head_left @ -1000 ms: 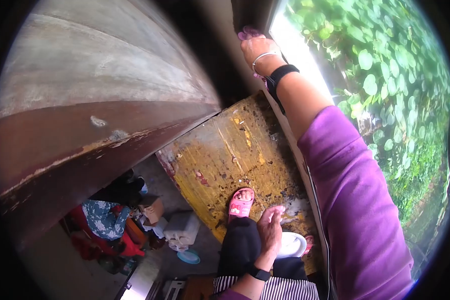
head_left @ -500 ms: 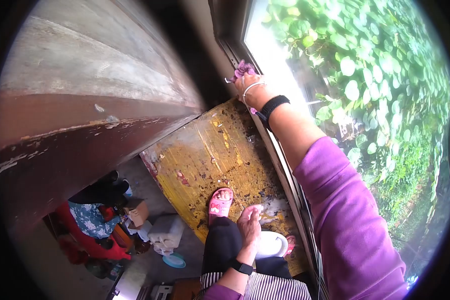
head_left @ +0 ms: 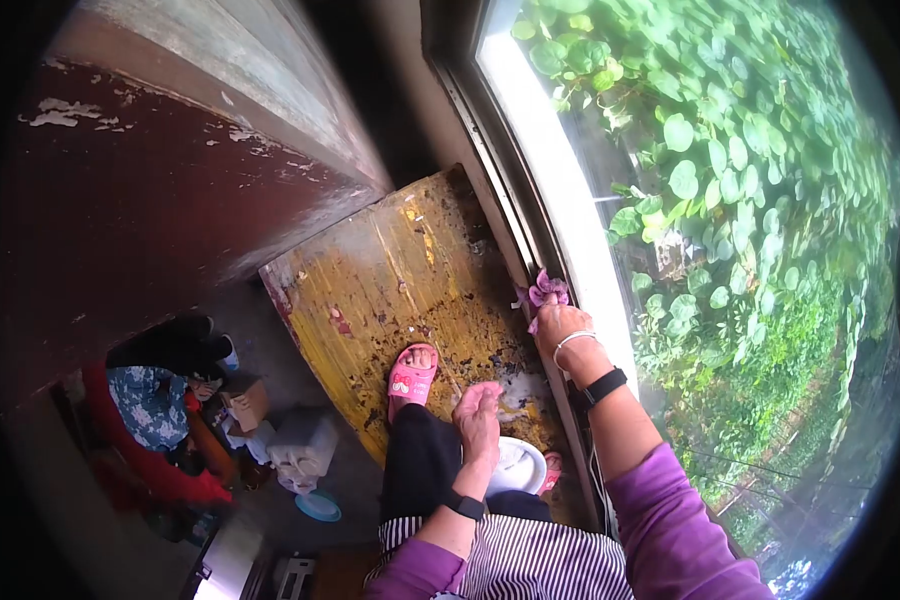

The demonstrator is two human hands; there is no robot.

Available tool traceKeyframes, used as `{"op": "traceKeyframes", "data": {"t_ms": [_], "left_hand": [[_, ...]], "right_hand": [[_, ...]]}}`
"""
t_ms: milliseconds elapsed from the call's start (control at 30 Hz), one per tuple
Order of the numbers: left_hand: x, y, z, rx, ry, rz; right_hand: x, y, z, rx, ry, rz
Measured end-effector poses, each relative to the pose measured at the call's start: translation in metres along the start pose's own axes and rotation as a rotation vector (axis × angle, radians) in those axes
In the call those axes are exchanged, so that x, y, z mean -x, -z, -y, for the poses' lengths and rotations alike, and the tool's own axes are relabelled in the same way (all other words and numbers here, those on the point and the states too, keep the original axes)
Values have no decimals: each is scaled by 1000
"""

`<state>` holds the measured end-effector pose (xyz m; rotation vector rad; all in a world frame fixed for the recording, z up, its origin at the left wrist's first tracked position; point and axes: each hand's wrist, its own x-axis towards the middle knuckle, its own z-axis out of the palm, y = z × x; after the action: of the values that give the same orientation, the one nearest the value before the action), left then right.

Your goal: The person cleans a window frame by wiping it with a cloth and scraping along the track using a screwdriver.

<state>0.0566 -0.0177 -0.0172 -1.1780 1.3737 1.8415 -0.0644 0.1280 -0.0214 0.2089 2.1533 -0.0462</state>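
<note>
My right hand (head_left: 562, 330) is closed around a crumpled purple cloth (head_left: 547, 291), which it presses on the track of the window frame (head_left: 505, 185). A white band and a black wristband circle that wrist. My left hand (head_left: 478, 425) is held low before my body, fingers loosely curled, with nothing visible in it. Just beside its wrist, between my legs, is a white container (head_left: 518, 465); whether the hand touches it I cannot tell.
I stand in pink slippers (head_left: 411, 378) on a worn yellow wooden board (head_left: 370, 290) along the window. Leafy plants (head_left: 730, 190) grow outside. A dark red wall (head_left: 170, 190) rises at left. Below lie a cardboard box (head_left: 246, 402), a grey bin (head_left: 303, 445) and a light-blue lid (head_left: 318, 505).
My right hand has drawn the purple cloth back along the window track, toward my body. My left hand stays low in front of me, while the view has shifted slightly.
</note>
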Motion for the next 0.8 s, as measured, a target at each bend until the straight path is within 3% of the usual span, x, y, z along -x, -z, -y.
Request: {"op": "traceKeyframes", "data": {"t_ms": [133,200,367,633,800], "left_hand": [[-2,-2,3,-31,6,2],[-1,1,6,-15,-5,-1],[1,1,6,-52,-2,-15],[3,4,10,-96,-11,1],[6,7,15,-87,-9,13]], "right_hand": [[12,-1,-9,-141,-18,-118],[8,-21,-9,-207,-84,-420],[46,-60,-4,-356,-97,-588],[49,-81,-5,-407,-176,-430],[21,-64,-9,-398,-70,-540]]}}
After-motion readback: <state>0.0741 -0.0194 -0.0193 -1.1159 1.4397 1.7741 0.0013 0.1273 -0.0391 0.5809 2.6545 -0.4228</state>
